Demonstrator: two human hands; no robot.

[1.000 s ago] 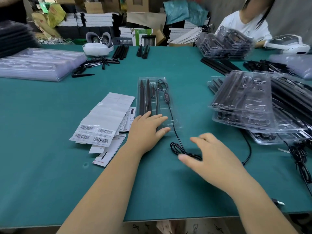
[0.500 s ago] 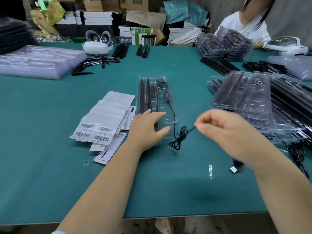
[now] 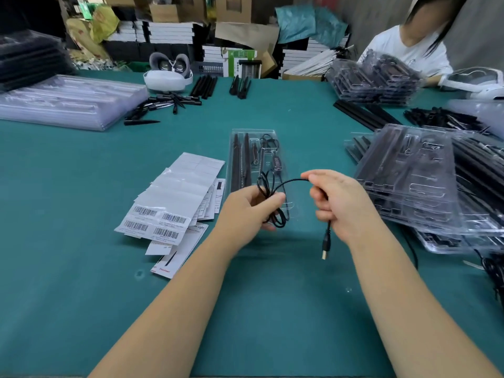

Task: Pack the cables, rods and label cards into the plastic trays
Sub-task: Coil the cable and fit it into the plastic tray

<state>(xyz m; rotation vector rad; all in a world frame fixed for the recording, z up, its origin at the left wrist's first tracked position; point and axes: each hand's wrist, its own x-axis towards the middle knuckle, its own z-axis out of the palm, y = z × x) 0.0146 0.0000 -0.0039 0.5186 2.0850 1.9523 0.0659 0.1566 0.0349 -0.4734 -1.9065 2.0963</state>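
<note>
Green table mat (image 3: 81, 296), cluttered workroom beyond with stacked boxes along the far edge.

Containers: clear plastic tray (image 3: 253, 133) lying flat at table centre, long side running away from the viewer. Left slots filled with two dark rods (image 3: 241, 162) laid lengthwise. Right slot holding a small control box (image 3: 277, 164) with looped wire above it. Near end of tray partly hidden behind the left hand.

Grip: left hand (image 3: 245, 211) raised above the near end of the tray, fingers curled, thumb clamping a bunched coil of black cable (image 3: 290, 181). Right hand (image 3: 341, 203) level with it and just beside, thumb and forefinger pinching the same cable, remaining fingers curled round the strand. Cable arching between the two hands; free end hanging below the right hand, ending in a plug (image 3: 325, 248) clear of the mat. Other end running back to the control box in the tray.

Surroundings: fanned pile of label cards (image 3: 174, 203) with barcodes, just left of the tray, touching the mat. Stack of filled trays (image 3: 414, 181) close on the right, tilted, with loose black cables at its foot. Pile of empty clear trays (image 3: 68, 102) far left. Loose black spikes (image 3: 163, 105) and further rods at the far side, near a white headset (image 3: 167, 77). Second person (image 3: 409, 47) in white seated at far right behind another tray stack. Nothing lying between the hands and the open tray.
</note>
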